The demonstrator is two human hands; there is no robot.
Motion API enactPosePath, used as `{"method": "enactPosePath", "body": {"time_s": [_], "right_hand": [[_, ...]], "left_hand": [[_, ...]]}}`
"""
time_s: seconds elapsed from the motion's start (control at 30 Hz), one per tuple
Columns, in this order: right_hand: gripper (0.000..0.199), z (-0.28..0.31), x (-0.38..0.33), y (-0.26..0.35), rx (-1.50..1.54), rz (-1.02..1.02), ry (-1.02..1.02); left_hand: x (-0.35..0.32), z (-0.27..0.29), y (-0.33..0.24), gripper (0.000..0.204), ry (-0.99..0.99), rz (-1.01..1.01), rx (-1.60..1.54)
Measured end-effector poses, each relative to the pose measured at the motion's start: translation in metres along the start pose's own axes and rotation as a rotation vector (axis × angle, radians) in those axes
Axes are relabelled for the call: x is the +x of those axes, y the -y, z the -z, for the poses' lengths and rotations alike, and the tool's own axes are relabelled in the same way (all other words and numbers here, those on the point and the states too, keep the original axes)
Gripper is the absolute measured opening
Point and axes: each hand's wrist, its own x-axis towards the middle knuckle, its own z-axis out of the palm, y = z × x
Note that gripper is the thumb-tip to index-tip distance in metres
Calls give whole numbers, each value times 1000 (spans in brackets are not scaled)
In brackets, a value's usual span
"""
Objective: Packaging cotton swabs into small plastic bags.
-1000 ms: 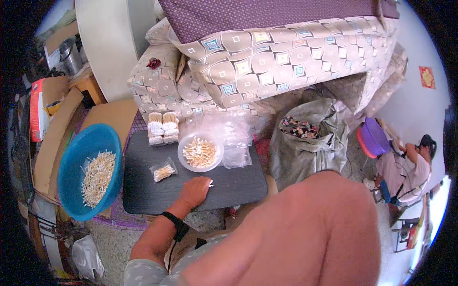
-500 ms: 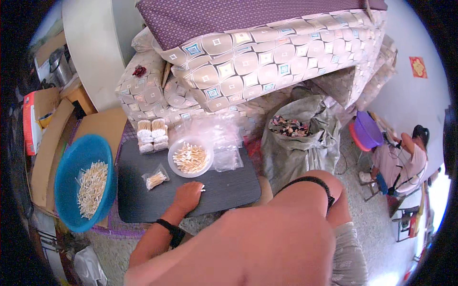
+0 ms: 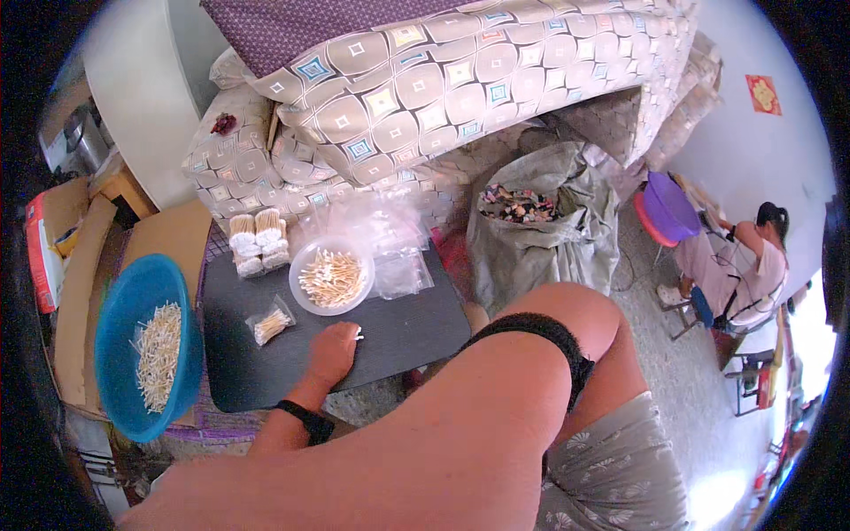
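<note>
From the head camera, my left hand (image 3: pixel 332 350) rests on the dark worktop (image 3: pixel 398 327), fingers curled and pinching a few cotton swabs (image 3: pixel 357 334), just below the clear bowl of swabs (image 3: pixel 331 276) kept within easy reach. A small filled bag (image 3: pixel 268 324) lies beside it. My right hand is hidden, so I cannot tell its state.

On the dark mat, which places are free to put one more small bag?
The dark mat is bare right of the left hand, below the clear bags, and at its near-left corner. Around the white bowl, small bag and swab bundles it is crowded.
</note>
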Motion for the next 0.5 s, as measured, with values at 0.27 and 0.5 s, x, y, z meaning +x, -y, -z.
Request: {"method": "enactPosePath", "body": {"time_s": [0.27,0.5], "right_hand": [[17,-3,6,9,-58,35,26],[18,-3,15,14,-106,105,62]], "left_hand": [[0,41,-30,19,-2,0,-98],[1,19,-17,20,-24,-9,-108]]}}
